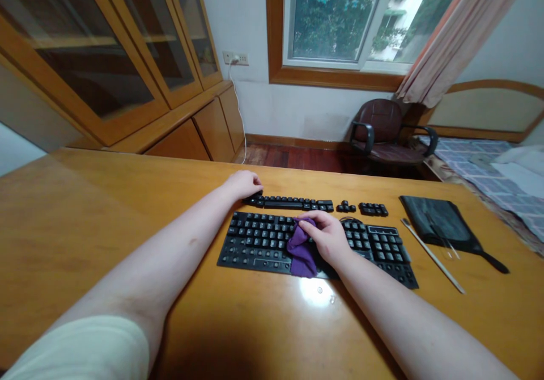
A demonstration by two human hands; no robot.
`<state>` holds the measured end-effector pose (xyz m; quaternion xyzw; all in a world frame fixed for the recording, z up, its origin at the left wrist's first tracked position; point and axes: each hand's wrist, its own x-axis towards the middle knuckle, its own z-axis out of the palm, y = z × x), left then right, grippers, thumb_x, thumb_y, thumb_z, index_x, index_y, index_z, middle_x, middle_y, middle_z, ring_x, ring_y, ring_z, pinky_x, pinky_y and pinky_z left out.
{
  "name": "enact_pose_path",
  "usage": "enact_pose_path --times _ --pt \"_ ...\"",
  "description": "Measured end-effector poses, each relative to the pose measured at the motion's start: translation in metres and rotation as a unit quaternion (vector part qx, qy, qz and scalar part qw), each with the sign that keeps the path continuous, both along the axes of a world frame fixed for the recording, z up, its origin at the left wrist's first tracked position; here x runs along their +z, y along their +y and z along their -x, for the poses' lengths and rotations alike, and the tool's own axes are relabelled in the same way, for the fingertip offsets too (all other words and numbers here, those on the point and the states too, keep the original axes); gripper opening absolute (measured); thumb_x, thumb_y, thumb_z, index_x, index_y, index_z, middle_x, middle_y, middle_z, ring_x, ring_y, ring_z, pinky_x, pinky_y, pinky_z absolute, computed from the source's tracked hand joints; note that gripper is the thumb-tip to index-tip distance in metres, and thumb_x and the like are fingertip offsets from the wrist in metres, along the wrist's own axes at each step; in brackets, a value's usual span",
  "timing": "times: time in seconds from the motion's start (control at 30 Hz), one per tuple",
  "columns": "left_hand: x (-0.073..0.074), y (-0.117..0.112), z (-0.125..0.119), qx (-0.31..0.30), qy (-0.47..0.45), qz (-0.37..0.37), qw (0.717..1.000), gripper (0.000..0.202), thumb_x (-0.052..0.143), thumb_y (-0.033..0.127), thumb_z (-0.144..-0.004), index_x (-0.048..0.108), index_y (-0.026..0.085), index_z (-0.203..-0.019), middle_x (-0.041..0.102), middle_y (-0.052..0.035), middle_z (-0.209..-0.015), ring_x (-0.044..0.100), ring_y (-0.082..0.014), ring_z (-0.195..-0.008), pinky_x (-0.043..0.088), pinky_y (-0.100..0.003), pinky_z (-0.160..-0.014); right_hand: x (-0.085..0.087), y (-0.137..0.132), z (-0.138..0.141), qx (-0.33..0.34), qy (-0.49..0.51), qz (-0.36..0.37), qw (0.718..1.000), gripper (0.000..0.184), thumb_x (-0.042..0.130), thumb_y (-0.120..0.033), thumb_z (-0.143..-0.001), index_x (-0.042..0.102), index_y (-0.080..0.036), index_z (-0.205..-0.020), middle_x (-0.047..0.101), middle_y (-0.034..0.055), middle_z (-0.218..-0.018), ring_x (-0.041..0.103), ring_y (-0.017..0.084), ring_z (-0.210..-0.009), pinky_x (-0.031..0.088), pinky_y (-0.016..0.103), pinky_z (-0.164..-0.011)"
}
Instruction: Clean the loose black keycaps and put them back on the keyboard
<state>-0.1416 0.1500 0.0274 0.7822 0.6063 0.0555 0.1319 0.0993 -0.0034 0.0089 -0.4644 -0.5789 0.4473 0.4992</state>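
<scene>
With left hand point(244, 186) curled at left end of the loose keys point(284, 203) (cannot tell if gripping). Pinching cloth point(301, 252) in right hand point(328, 237) on the keyboard point(263, 238), nearer in: apparently only partly stripped, bare nearest, still keyed farther back.

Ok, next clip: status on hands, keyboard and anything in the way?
Right hand gripping purple cloth on keyboard. Left hand at left end of loose keycaps. Keyboard's near rows missing caps. Cloth and right hand hide part of its middle.
</scene>
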Motion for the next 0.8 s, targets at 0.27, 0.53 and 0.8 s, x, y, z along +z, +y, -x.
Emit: enact_pose_path --times 0.27,0.53,0.8 --pt "0.002 0.007 -0.010 -0.001 0.009 0.000 1.000 0.030 0.057 0.046 -0.073 0.070 0.020 -0.082 0.072 -0.0090 -0.089 0.064 -0.0232 -0.084 0.046 -0.031 -0.076 0.002 -0.001 0.001 0.000 0.000 -0.002 1.000 0.015 0.067 -0.033 -0.073 0.070 -0.021 -0.081 0.072 0.0048 -0.084 0.066 0.020 -0.080 0.051 0.035 -0.078" --pt "0.006 0.003 -0.003 -0.040 0.005 0.041 0.998 0.024 0.064 0.042 -0.066 0.073 0.023 -0.079 0.073 -0.0038 -0.082 0.065 -0.0189 -0.078 0.046 -0.025 -0.073 -0.002 0.000 0.001 0.000 0.005 -0.004 1.000 0.016 0.067 -0.034 -0.072 0.070 -0.021 -0.082 0.072 0.0049 -0.084 0.066 0.020 -0.080 0.051 0.035 -0.078" --pt "0.017 -0.007 -0.024 -0.055 -0.039 0.011 0.998 0.018 0.067 0.031 -0.069 0.069 0.020 -0.082 0.071 -0.0039 -0.086 0.064 -0.0193 -0.082 0.047 -0.028 -0.076 0.004 0.000 0.003 -0.006 0.028 0.002 1.000 0.015 0.067 -0.034 -0.073 0.070 -0.022 -0.082 0.072 0.0046 -0.086 0.066 0.020 -0.082 0.050 0.035 -0.080"
